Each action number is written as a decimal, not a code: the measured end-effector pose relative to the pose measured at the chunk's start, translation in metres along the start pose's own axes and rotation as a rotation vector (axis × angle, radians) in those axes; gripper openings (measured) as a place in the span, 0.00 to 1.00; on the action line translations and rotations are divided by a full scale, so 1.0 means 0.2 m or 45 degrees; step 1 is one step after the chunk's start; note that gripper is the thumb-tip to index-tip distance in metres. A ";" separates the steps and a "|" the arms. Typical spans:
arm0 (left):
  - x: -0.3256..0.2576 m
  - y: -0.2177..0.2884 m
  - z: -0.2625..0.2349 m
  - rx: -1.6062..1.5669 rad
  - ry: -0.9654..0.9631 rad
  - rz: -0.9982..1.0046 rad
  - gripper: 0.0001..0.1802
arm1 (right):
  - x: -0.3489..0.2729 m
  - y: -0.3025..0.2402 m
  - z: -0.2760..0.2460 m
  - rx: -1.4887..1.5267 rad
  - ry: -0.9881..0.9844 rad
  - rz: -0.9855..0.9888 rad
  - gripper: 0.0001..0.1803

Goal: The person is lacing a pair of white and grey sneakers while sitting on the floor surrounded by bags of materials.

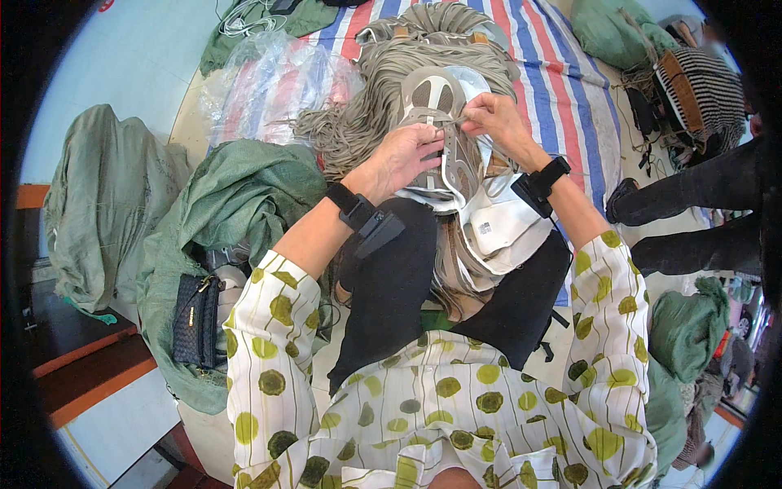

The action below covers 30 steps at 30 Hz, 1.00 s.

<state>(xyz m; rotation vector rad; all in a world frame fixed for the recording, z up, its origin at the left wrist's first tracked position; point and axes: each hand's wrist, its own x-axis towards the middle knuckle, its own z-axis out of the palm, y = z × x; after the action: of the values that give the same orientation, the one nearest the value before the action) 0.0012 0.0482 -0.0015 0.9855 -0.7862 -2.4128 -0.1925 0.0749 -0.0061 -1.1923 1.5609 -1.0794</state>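
Observation:
A grey-brown shoe upper (461, 163) with white trim lies over my lap, its toe pointing away from me. My left hand (401, 163) is at the left side of its lace opening, fingers pinched at the eyelet edge. Just right of the tongue, my right hand (494, 122) pinches a grey-brown shoelace (453, 122) close to the upper. More uppers with white lining (498, 228) are stacked beneath and toward me. Beyond the toe lies a big heap of grey-beige shoelaces (383, 69), some spilling to the left.
A striped red, white and blue sheet (562, 90) covers the floor ahead, with clear plastic (269, 90) on its left. A green sack (244, 187) holding a dark purse (195, 322) stands at my left. Another person's dark-trousered legs (700, 191) are at the right.

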 end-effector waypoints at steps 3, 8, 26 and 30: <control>0.01 0.00 -0.02 -0.028 -0.022 -0.005 0.10 | 0.01 -0.01 -0.01 -0.059 0.061 0.004 0.06; 0.01 0.00 -0.03 -0.059 -0.047 -0.015 0.09 | 0.01 -0.02 0.03 -0.178 0.008 -0.075 0.07; 0.03 -0.03 -0.01 0.019 0.027 0.039 0.09 | -0.11 0.02 0.04 -1.029 -0.082 -0.531 0.07; 0.04 -0.03 -0.03 0.003 0.005 0.036 0.09 | -0.08 0.03 0.00 -1.355 -0.199 -0.379 0.08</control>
<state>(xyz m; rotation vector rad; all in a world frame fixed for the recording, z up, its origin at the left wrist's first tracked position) -0.0011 0.0474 -0.0126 0.9731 -0.7965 -2.3861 -0.1911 0.0919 -0.0095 -2.1915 1.9100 -0.2267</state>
